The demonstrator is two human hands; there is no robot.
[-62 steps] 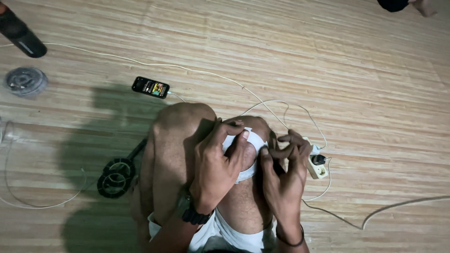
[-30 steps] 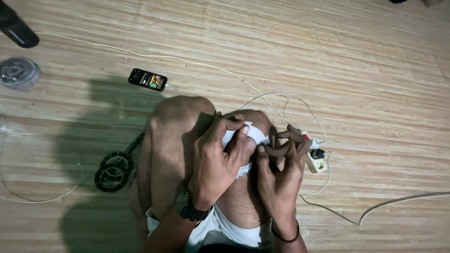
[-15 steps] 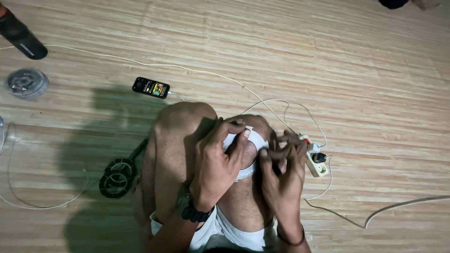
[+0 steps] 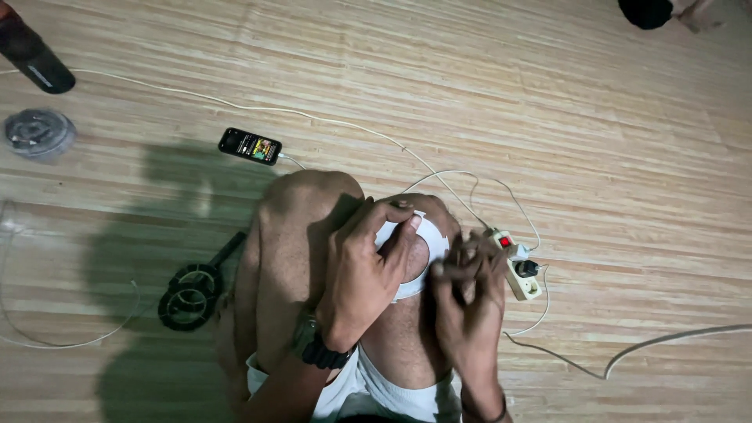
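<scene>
left hand (image 4: 364,274) curls around a white ring (image 4: 423,247) on the knee, right hand (image 4: 468,301) pinching its edge.

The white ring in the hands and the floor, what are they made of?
The white ring, held by the left hand with the right hand beside it, looks like thin matte tape or paper, though I can't be sure which. The floor looks like pale wood or bamboo strips with a slight sheen.
</scene>
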